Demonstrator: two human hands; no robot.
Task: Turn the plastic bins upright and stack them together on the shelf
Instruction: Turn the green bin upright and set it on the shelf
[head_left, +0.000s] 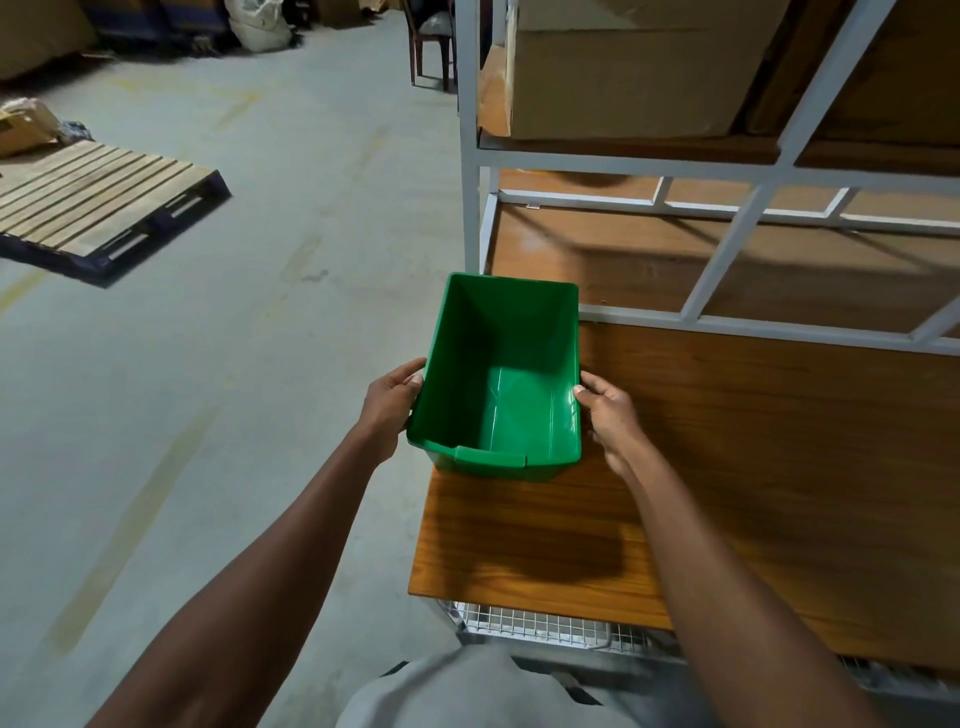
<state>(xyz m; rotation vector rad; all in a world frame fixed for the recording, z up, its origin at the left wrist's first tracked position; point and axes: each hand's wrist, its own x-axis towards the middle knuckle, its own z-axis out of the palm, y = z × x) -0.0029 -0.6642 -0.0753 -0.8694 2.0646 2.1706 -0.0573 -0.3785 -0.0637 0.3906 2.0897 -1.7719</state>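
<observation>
A green plastic bin (501, 374) is upright with its open top facing me, held over the left end of a wooden shelf board (753, 467). It looks empty inside. My left hand (392, 402) grips its left wall and my right hand (610, 415) grips its right wall near the front rim. The bin casts a dark shadow on the board below, so it seems to hover a little above the wood. No other bin is in view.
A white metal shelf frame (727, 244) rises behind the board, with a large cardboard box (623, 73) on its upper level. A wire mesh rack (535, 629) lies under the board. A wooden pallet (98, 202) sits on the concrete floor at left, a chair (431, 47) far back.
</observation>
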